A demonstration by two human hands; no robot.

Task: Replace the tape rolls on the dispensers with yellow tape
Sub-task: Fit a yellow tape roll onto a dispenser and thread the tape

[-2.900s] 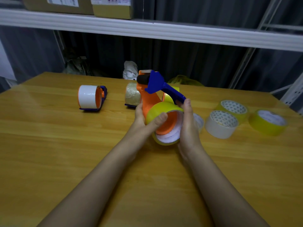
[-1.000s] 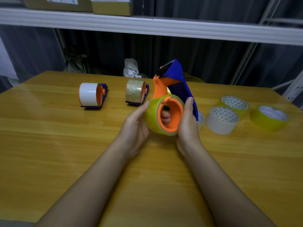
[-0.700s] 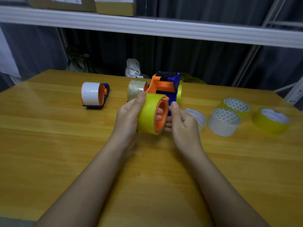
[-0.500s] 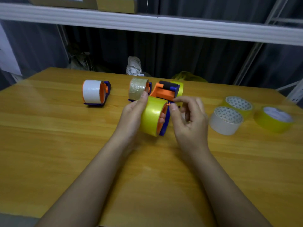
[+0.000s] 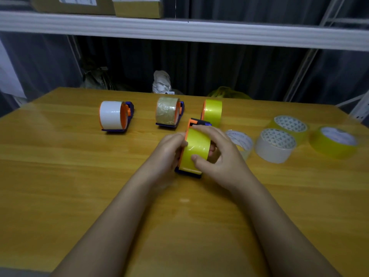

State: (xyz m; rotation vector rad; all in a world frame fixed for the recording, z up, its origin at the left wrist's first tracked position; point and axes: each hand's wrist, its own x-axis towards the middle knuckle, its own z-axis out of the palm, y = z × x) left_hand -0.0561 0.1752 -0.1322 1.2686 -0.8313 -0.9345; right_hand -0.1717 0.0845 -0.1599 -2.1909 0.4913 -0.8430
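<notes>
Between both hands [image 5: 199, 152] (fingers curled) sits the yellow-taped dispenser [image 5: 194, 150]

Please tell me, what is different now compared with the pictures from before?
The dispenser, earlier held up with its blue handle in the air, now sits on the table. The left hand steadies it; the right hand now grips its yellow roll. The other dispensers and loose rolls stayed put.

wooden table [image 5: 60, 176] under a white shelf [image 5: 179, 30] (dark curtain [image 5: 219, 66] behind).
</notes>
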